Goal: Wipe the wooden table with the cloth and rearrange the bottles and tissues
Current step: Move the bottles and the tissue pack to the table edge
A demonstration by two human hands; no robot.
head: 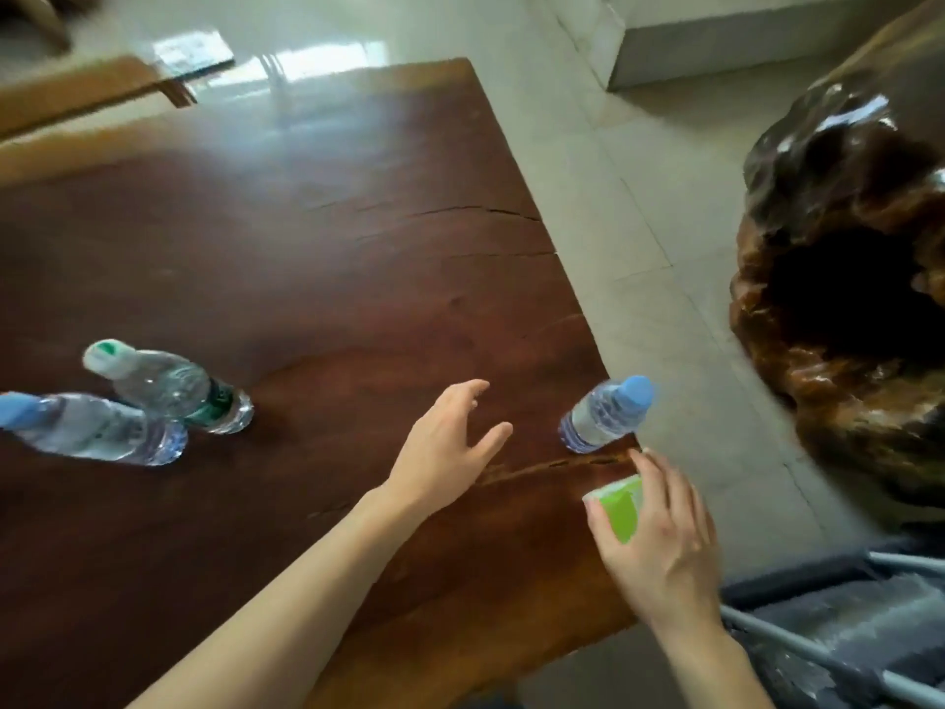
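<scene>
Three bottles stood on the wooden table (317, 258), all capped and seemingly holding clear water. The blue-capped bottle (603, 417) sat at the table's right edge; the green-capped bottle (179, 386) and another blue-capped bottle (97, 427) touched, well left of it. Just beside that edge bottle, the right hand (659, 539) clasped a green tissue pack (619, 504), probably to reposition it. The left hand (445, 452) hovered, fingers spread, holding nothing. No cloth showed.

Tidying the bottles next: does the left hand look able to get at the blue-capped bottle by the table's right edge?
Probably yes. The left hand is open and empty, with only bare table between it and the blue-capped bottle.
</scene>
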